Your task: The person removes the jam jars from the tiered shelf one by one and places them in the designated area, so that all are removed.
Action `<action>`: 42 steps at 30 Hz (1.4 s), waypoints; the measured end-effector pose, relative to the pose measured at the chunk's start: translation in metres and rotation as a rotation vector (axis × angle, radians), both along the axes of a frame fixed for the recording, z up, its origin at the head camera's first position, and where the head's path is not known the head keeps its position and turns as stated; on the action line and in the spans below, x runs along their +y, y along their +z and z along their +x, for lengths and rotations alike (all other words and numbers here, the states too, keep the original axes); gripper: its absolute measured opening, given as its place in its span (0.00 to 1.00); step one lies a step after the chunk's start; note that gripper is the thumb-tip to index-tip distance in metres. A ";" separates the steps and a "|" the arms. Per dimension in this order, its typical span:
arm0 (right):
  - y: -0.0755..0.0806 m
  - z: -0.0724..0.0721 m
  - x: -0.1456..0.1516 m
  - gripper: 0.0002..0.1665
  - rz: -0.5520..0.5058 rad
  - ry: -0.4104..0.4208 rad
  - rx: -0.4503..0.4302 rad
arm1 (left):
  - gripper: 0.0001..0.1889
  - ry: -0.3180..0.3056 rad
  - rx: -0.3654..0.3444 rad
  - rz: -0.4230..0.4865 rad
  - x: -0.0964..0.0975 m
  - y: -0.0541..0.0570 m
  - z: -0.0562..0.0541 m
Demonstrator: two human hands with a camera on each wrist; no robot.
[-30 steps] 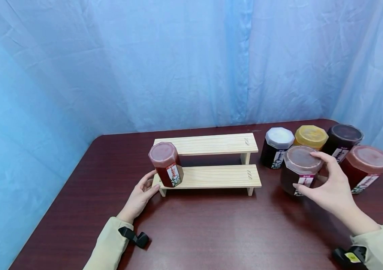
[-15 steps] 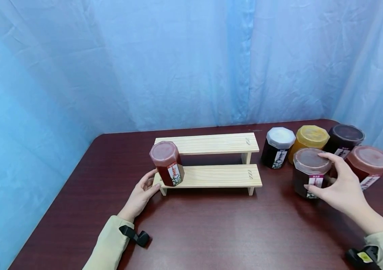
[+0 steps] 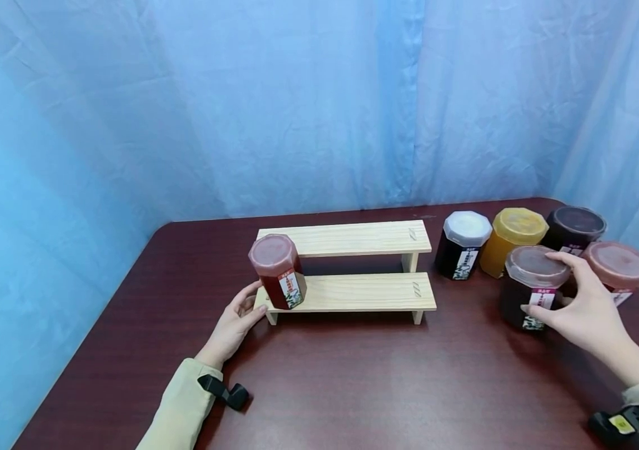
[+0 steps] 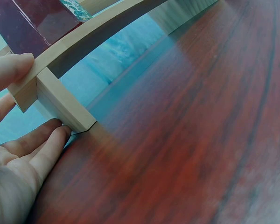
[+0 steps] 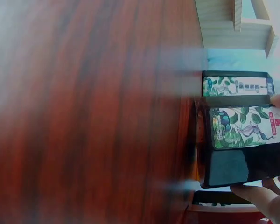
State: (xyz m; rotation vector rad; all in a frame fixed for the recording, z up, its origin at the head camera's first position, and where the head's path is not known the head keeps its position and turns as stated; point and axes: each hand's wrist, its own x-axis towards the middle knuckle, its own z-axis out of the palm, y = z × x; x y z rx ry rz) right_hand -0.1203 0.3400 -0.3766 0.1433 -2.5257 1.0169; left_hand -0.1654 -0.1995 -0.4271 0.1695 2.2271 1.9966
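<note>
My left hand (image 3: 228,330) holds the left end of a two-tier wooden rack (image 3: 364,292), its thumb on the lower board and fingers by the leg, as the left wrist view shows. Beside the thumb, a red jar (image 3: 276,284) with a pinkish lid stands on that board. At the right, my right hand (image 3: 592,309) grips a dark jar (image 3: 516,300) with a cloudy brownish lid around its side. In the right wrist view this jar's label (image 5: 245,126) faces the camera. Whether its base touches the table cannot be told.
Behind the held jar stand a black jar with a white lid (image 3: 466,240), a yellow jar (image 3: 499,253) and a dark-lidded jar (image 3: 575,225). Another red jar (image 3: 619,265) is partly hidden by my right hand. The dark wood table (image 3: 353,375) meets blue curtains (image 3: 297,125) behind.
My right hand has carried the dark jar rightward, closer to the red jar at the right and away from the rack. My left hand and the rack stay put.
</note>
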 end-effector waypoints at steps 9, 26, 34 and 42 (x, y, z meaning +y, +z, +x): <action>-0.003 0.003 0.006 0.56 0.019 0.040 0.013 | 0.31 0.000 -0.003 0.005 0.000 0.001 0.001; 0.006 0.005 0.012 0.57 0.139 0.052 -0.059 | 0.31 -0.014 -0.003 0.002 -0.001 0.001 0.000; 0.016 0.011 0.005 0.56 0.323 -0.096 -0.032 | 0.31 -0.001 0.001 -0.009 0.000 0.001 0.000; 0.016 0.012 0.006 0.56 0.329 -0.114 0.030 | 0.31 -0.002 -0.006 -0.003 -0.001 0.001 0.000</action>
